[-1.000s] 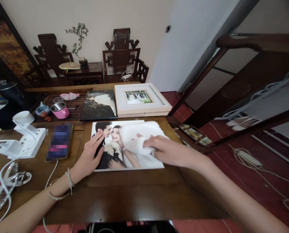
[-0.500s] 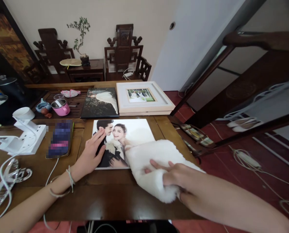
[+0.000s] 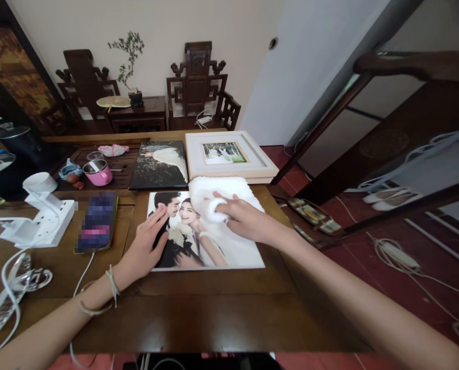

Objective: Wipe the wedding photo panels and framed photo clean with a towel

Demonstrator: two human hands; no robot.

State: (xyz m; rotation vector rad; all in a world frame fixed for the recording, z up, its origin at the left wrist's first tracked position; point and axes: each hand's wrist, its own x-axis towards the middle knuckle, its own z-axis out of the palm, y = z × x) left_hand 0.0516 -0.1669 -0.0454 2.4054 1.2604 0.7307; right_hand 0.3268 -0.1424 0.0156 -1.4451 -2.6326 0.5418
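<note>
The photo panel point(image 3: 210, 241) lay flat near the right edge of the table point(image 3: 198, 316). The left hand point(image 3: 147, 241) rested on the panel's left side, fingers together, thumb apart; the right hand point(image 3: 245, 216) had its fingers clamped on a white cloth point(image 3: 224, 186) over the panel's far right corner. A hard push could have skidded the panel, had the left hand's hold been light, or jolted the pale frame point(image 3: 193, 156) behind. The cloth hid that corner; whether it touched the frame was hard to tell.

The cloth point(image 3: 206, 208) is fluffy, the photo panel point(image 3: 193, 236) smooth, the wooden table point(image 3: 198, 311) glossy.
</note>
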